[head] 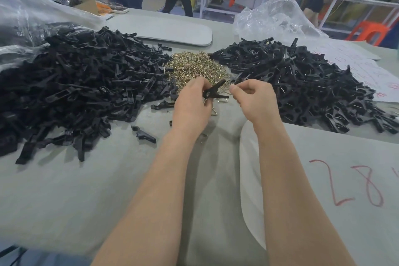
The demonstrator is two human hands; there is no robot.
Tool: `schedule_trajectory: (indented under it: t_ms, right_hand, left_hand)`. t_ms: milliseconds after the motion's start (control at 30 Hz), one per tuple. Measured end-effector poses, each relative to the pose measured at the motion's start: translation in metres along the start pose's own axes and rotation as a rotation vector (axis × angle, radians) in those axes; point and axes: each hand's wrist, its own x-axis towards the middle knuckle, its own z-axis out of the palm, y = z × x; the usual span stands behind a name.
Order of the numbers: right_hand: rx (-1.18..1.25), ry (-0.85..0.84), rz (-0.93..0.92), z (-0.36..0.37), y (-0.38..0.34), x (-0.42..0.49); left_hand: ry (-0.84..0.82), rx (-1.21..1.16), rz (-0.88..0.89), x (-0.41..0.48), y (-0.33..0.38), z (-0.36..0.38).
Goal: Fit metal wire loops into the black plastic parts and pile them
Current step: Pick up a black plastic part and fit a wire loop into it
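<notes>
Two heaps (75, 84) on grey table (86, 179); left hand (191, 103) fingers (199, 86) pinch black part (213, 88), right hand (255, 101) curled, hold unclear

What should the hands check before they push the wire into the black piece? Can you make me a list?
1. Left hand grips one black part: ok.
2. Right hand pinches a wire loop: cannot tell, its fingertips are pinched together but any loop is too small to see.
3. Black part's far end points toward the right hand: ok.
4. Pile of loose loops lies just behind both hands: ok.
5. Finished pile lies beside the right hand for dropping off: ok.
</notes>
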Motion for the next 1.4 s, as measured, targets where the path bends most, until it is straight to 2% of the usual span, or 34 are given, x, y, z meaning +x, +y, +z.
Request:
schedule_trajectory:
  t_ms: [233,433,767,967,1400]
  right_hand:
    - [-0.068,-0.053,-0.012,-0.0005,0.0022,-0.0008]
    - [0.081,-0.140,0.025,-0.0035,0.0008,-0.0017]
    - [0.095,-0.134,0.043,-0.0067,0.0032,-0.0001]
    - [0.051,-0.174,0.028,-0.0089,0.0040,-0.0001]
    - [0.002,-0.137,0.057,-0.0093,0.0023,-0.0003]
  left_hand:
    - [-0.020,0.032,0.078,0.0003,-0.0031,0.0009]
    - [-0.059,-0.021,0.077,0.0007,-0.0063,0.0016]
    - [-0.095,-0.181,-0.011,0.0006,-0.0069,0.0017]
    - [-0.125,-0.171,0.005,0.0011,-0.0077,0.0019]
    - [-0.135,-0.243,-0.016,0.0014,-0.0065,-0.0002]
